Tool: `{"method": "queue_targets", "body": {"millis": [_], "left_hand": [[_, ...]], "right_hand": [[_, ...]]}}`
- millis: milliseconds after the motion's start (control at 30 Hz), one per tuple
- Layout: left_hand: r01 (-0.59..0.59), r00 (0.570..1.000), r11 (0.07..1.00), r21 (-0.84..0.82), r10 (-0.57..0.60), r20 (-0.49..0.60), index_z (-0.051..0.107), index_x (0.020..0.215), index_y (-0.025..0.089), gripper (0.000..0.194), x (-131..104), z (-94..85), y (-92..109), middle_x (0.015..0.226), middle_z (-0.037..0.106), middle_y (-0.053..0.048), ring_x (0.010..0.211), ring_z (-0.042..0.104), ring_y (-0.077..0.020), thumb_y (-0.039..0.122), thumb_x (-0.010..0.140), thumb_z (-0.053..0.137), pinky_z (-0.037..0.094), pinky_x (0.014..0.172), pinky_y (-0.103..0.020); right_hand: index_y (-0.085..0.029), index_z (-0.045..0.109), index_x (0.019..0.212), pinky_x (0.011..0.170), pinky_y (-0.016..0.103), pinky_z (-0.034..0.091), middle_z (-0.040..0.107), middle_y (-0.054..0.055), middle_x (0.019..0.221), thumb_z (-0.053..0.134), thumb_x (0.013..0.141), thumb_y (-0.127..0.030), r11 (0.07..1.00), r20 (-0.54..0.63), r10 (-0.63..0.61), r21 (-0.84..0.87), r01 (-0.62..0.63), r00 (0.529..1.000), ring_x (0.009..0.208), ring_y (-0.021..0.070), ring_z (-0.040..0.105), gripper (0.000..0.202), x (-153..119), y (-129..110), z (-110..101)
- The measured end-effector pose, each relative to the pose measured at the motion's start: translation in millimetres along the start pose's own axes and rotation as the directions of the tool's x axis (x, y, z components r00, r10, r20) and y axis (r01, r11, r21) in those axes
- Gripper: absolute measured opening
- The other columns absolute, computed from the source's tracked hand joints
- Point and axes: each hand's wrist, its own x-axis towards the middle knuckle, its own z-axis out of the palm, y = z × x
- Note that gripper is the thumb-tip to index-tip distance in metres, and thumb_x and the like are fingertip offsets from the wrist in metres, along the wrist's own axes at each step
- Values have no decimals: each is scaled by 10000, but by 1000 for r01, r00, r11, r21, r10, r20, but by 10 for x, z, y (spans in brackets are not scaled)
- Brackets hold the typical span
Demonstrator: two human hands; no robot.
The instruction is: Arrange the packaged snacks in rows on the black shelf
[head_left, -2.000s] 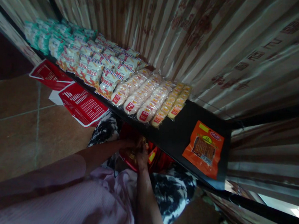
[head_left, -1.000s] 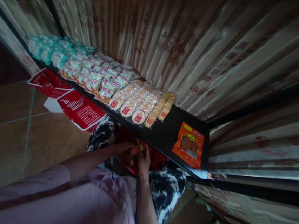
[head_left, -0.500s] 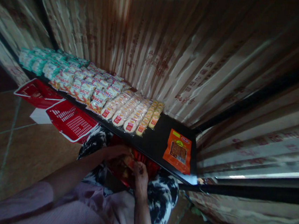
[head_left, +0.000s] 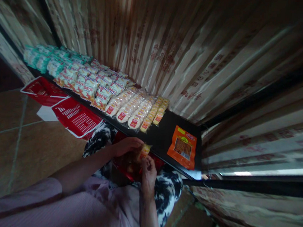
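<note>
A small yellow wrapped snack packet [head_left: 145,150] is between my two hands, just in front of the shelf's edge. My right hand [head_left: 149,166] pinches its lower end. My left hand [head_left: 129,145] has its fingers curled at the packet's left side; its thumb side is in shadow. Below both hands sits a dark red container [head_left: 127,173] between my knees, its contents too dim to make out. Rows of similar yellow snack packets [head_left: 156,114] lie on the black shelf [head_left: 157,137] ahead.
Beside the yellow rows lie round white cracker packs [head_left: 130,109], white-and-blue snack bags [head_left: 86,85] and green bags [head_left: 55,65]. An orange pouch [head_left: 182,148] lies at the shelf's right end. Red baskets [head_left: 77,117] stand at left. A pleated curtain [head_left: 178,55] hangs behind.
My hands have risen from the red container towards the shelf edge, and a yellow snack packet now shows between them. The view has shifted slightly.
</note>
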Motion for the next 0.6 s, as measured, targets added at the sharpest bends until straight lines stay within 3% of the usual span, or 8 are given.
{"method": "queue_targets", "body": {"millis": [167, 367, 600], "left_hand": [[-112, 993, 988, 103, 116, -35, 660, 938, 116, 309, 2, 177, 9, 902, 657, -64, 816, 582, -157, 325, 711, 657, 425, 769, -278], [-95, 991, 965, 246, 115, -71, 646, 979, 125, 305, 8, 322, 54, 877, 667, -54, 813, 592, -169, 311, 744, 588, 430, 767, -282], [-109, 978, 954, 279, 153, -142, 616, 1022, 128, 350, 91, 435, 25, 1002, 657, -71, 947, 587, -211, 285, 709, 607, 437, 846, -321]], "right_hand": [[-183, 538, 970, 638, 250, 461, 652, 18, 813, 611, 698, -483, 998, -79, 17, 54, -13, 997, 720, 149, 603, 412, 54, -112, -3], [-172, 518, 926, 636, 259, 458, 639, 33, 792, 617, 676, -485, 998, -182, -53, 4, 55, 982, 697, 151, 598, 413, 160, -217, 38], [-186, 515, 960, 622, 264, 443, 615, 23, 773, 560, 714, -529, 958, -250, -99, -285, 24, 963, 659, 154, 581, 425, 210, -325, 14]]}}
